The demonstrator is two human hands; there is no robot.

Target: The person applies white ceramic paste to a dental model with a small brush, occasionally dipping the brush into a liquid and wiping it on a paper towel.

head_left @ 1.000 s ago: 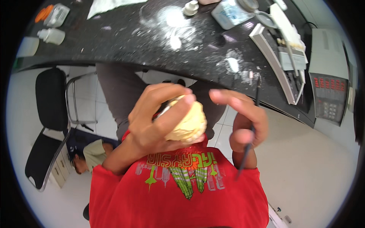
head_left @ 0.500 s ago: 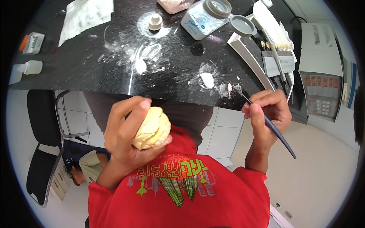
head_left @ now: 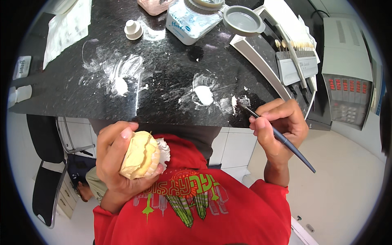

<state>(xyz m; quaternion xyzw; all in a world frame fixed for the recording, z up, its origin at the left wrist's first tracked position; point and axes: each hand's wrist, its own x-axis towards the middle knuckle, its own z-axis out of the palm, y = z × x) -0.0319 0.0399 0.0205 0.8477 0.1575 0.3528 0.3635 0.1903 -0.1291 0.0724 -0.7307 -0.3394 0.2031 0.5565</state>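
My left hand (head_left: pixel 109 161) is wrapped round a yellow dental cast (head_left: pixel 136 157), held in front of my chest below the counter's edge. A row of pale teeth runs along the cast's right side, and a ruffled white piece (head_left: pixel 164 151) shows behind it. In my right hand (head_left: pixel 281 126) is a slim brush (head_left: pixel 295 150) with a dark blue handle, pinched between thumb and fingers. Its dark tip reaches a small smear of white paste (head_left: pixel 234 103) on the black counter (head_left: pixel 171 110). To the left of that lies a larger white mound (head_left: pixel 203 95).
Another white mound (head_left: pixel 121 86) lies farther left amid powdery smears. Behind stand a small white bottle (head_left: pixel 133 30) and a plastic jar (head_left: pixel 188 26) with its grey lid (head_left: pixel 243 20) open. A tooth shade guide (head_left: pixel 296 67) is at right, near a machine (head_left: pixel 347 61). A person (head_left: pixel 96 183) is at lower left.
My left hand and the cast have shifted left and lower, and the cast is turned so the ruffled white piece shows. The brush tip stays by the smear. The whole view has shifted.
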